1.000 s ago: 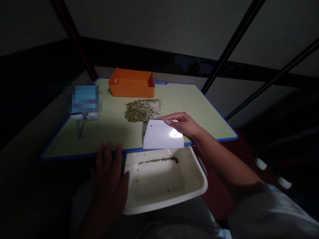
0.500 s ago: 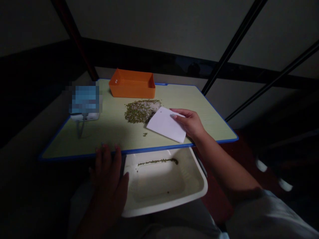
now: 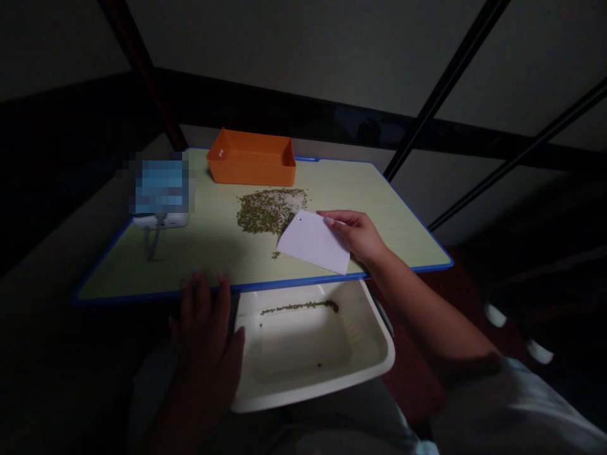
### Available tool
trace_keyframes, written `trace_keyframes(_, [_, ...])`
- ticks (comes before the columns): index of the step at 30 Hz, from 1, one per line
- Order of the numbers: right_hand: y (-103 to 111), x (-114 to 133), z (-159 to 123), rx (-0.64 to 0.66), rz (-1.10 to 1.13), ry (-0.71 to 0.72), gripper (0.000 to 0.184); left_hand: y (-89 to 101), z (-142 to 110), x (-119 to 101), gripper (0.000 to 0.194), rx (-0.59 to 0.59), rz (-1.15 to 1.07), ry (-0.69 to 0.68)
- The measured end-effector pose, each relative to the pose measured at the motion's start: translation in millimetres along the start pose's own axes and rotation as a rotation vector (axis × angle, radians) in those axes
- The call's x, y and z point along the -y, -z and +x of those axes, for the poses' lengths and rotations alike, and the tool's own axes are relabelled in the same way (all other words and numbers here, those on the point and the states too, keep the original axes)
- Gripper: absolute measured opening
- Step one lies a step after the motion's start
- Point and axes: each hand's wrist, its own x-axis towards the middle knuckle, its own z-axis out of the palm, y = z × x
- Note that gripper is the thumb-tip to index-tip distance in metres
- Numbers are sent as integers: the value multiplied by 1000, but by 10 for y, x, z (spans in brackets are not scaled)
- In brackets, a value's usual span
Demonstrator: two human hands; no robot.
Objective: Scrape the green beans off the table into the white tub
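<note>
My right hand (image 3: pixel 358 237) grips a white card (image 3: pixel 315 243) by its right side, thumb on top. The card is tilted over the table, its left edge beside a spread pile of small green beans (image 3: pixel 260 212). Paler grains (image 3: pixel 294 201) lie among them at the right of the pile. A few stray beans sit by the card's lower left corner. My left hand (image 3: pixel 206 322), in shadow, has its fingers apart at the table's front edge, beside a white basin (image 3: pixel 308 392). A line of beans lies along the basin's far inner side.
An orange box (image 3: pixel 253 170) stands at the back of the pale green table (image 3: pixel 379 202), which has a blue rim. At the left is a white device with a cable (image 3: pixel 161 220), its upper part pixelated. Dark panelled walls rise behind.
My right hand and the card have shifted slightly left and toward me, to the stray beans near the pile. My left hand stays about where it was.
</note>
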Motion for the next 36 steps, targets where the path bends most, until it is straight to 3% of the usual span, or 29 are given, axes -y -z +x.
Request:
trace_keyframes(18, [0,22,-32,80,-34,25,40,-25,-26,-7,63,-54,-41,-29])
trace_keyframes(29, [7,28,-41,21,45,26,40,-49,-25,57,63,-60,-35,-48])
trace_keyframes(36, [51,28,-66,64,8,44,33,-41,-15,51,64,-43,-14,-44])
